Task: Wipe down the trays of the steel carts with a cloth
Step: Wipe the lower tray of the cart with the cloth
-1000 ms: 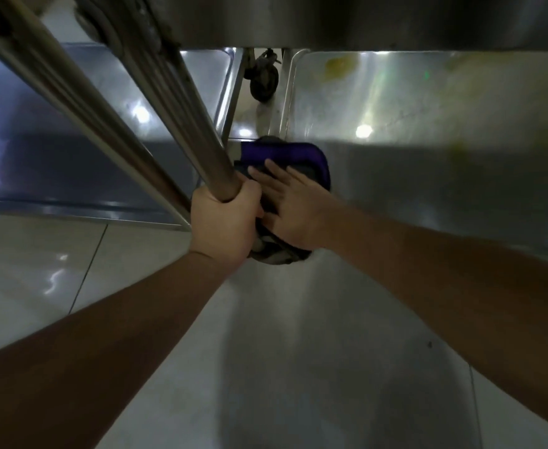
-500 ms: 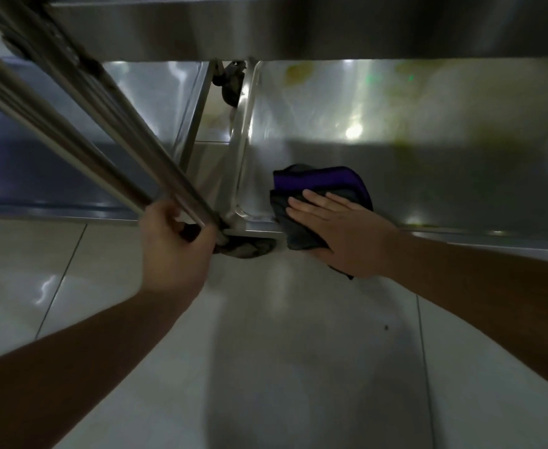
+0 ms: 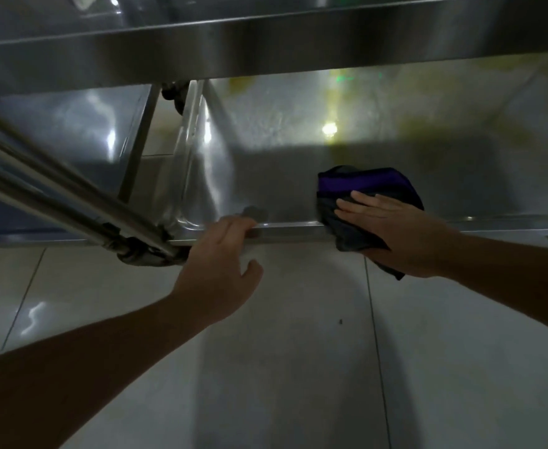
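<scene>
Cloth (image 3: 368, 192) pressed flat under straight fingers of right hand (image 3: 396, 234) on lower tray (image 3: 266, 176); rim gripped by left hand (image 3: 220, 254), fingers curled. Even pressure advised toward yellow stains (image 3: 334, 102).

Pale glossy floor tiles (image 3: 285, 367) with thin dark grout lines below both hands; a small dark speck (image 3: 341, 321) sits between the forearms. Dim lighting. Lamp glare (image 3: 32, 314) on the tiles left of the left forearm.
</scene>
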A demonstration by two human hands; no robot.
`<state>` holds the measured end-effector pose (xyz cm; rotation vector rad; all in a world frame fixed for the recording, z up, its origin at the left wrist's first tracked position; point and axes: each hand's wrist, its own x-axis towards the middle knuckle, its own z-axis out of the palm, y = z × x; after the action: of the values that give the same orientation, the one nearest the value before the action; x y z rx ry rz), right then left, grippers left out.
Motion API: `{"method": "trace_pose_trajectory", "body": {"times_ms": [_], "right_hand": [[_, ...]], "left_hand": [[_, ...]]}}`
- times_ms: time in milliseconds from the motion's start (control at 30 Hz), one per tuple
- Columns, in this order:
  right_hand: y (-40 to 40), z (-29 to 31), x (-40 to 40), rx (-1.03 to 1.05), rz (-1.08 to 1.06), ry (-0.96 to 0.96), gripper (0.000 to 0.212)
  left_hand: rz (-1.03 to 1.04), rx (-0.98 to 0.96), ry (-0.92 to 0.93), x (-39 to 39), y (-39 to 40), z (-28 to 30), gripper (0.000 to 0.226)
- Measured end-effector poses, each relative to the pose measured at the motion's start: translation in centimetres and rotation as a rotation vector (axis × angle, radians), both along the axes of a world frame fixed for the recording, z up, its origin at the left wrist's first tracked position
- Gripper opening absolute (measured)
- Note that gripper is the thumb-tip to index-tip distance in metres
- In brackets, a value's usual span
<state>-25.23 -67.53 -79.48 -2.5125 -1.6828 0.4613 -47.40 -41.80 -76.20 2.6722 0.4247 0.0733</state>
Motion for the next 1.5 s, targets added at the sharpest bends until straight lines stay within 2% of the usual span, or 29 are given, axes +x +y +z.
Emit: {"method": "trace_pose_trajectory", "body": {"times_ms": [233, 467, 600, 1067, 1333, 1500], "right_hand": [[-7.3, -0.2, 3.2, -0.027, -0.056, -0.022, 0.069], [-12.1, 0.0, 5.0, 0.002, -0.099, -0.002, 0.068], [-14.9, -0.3, 6.2, 0.019, -0.123, -0.010, 0.062], [-26.6, -0.3, 10.4, 0.051, -0.365, 0.005, 0.072], [-32.4, -0.7, 11.6, 0.072, -0.652, 0.019, 0.073], [-32.4, -1.4, 12.4, 0.088, -0.876, -0.025, 0.075]], "left_hand": [[-0.238, 0.108, 0.062, 3.5, -4.1, -0.8, 0.082], [-0.330, 0.179, 0.120, 6.1, -8.1, -2.4, 0.098], [-0.418, 0.184, 0.128, 7.6, -10.9, -3.1, 0.099], [-0.462, 0.185, 0.026, 15.2, -22.7, -4.3, 0.104], [-0.470, 0.231, 0.006, 17.2, -27.3, -4.9, 0.107], [-0.434, 0.266, 0.023, 17.7, -27.6, -5.6, 0.111]]}}
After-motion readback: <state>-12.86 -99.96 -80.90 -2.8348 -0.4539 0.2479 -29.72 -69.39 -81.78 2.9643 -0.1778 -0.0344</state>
